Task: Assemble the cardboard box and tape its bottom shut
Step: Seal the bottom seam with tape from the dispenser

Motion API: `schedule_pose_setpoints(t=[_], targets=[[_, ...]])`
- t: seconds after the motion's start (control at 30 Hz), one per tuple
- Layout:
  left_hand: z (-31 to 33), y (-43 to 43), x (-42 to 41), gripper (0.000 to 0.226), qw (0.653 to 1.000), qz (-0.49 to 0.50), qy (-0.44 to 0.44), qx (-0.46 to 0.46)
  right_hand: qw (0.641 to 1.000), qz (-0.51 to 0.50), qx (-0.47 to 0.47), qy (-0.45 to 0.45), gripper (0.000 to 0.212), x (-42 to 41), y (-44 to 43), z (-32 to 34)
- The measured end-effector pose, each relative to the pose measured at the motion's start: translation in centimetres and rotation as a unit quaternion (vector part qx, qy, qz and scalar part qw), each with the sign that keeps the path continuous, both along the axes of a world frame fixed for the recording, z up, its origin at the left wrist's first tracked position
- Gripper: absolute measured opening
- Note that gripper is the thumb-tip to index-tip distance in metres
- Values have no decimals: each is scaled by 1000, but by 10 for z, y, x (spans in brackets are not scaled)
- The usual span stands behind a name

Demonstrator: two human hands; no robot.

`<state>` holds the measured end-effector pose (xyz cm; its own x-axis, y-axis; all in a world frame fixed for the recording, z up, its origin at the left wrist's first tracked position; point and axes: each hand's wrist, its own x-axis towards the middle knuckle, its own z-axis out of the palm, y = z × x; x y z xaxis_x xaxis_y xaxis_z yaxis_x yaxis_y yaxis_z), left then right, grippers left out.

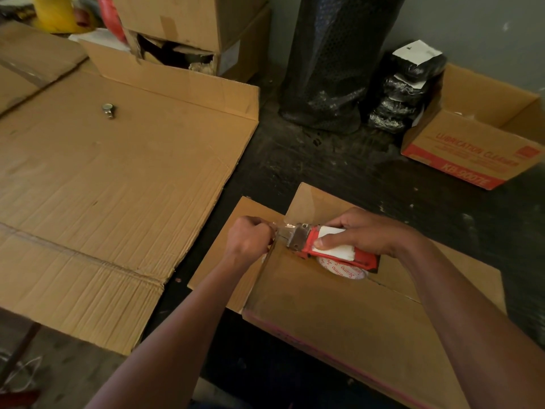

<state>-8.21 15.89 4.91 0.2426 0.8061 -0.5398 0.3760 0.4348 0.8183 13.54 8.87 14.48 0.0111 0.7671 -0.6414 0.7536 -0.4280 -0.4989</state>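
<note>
The cardboard box is found low and to the right, close to the person, with its closed side turned up. A seam between two flaps can be seen just beside the tape dispenser. The dispenser is rested on the box near its far left corner. It is gripped by the right hand, whose fingers are wrapped round its body. The free end of the clear tape is pinched by the curled fingers of the left hand, right at the metal blade.

The taping is judged to be only at its start, as no strip can be made out along the seam. If the thin tape is pulled crookedly, it may fold, stick to itself or tear at the blade. The flaps are pressed down by neither hand, so they could lift if the tape is fixed away from the seam. The left fingers are very near the blade and could be scratched.

The left edge of the box lies under the left hand, and a loose flap sticks out beyond it. A large flat cardboard sheet lies near on the left, with a dark gap between. The printed box and the black roll are well apart, so room is left for a pull along the seam.
</note>
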Motion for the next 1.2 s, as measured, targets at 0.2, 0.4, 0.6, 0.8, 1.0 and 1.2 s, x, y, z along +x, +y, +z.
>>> schedule_pose_setpoints(t=[0.2, 0.4, 0.6, 0.8, 1.0, 1.2], targets=[[3, -4, 1, 22, 1000, 8, -10, 9, 1000, -2, 4, 4, 41, 1, -1, 0], [6, -6, 0, 24, 999, 24, -8, 23, 1000, 5, 6, 7, 40, 2, 1, -2], [2, -3, 0, 19, 1000, 0, 4, 9, 1000, 6, 4, 6, 38, 5, 2, -4], [2, 4, -2, 17, 1000, -7, 1, -28, 1000, 11, -2, -1, 39, 4, 3, -4], [4, 4, 1, 13, 998, 8, 17, -55, 1000, 14, -3, -11, 43, 4, 4, -5], [4, -1, 3, 17, 997, 55, 23, -48, 1000, 12, 4, -6, 37, 3, 6, -7]])
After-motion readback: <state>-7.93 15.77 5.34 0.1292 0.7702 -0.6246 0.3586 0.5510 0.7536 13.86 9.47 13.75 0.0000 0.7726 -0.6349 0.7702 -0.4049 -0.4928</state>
